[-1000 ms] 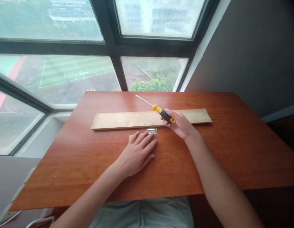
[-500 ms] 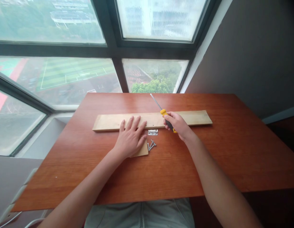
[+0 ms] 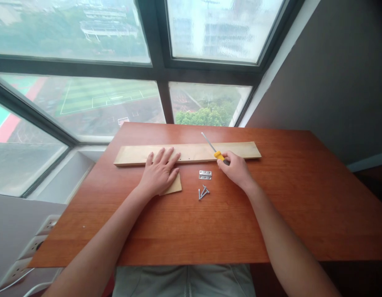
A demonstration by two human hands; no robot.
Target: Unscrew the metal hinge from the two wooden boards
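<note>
My left hand lies flat with fingers spread, the fingertips over a long pale wooden board and the palm over a smaller wooden piece, most of which it hides. Small dark holes show near the long board's front edge. In my right hand is a screwdriver with a yellow and black handle, its shaft pointing up and to the left above the board. A silver hinge rests on the table between my hands. Several screws lie in a small pile just in front of it.
The brown wooden table stretches out on both sides. Behind it stand windows with dark frames, and a grey wall is at the right. Power sockets and white cables sit beyond the left edge, low down.
The long board and small wooden piece have slid left under my left hand, away from the hinge and screws. More of the hinge shows. The view has shifted slightly.
</note>
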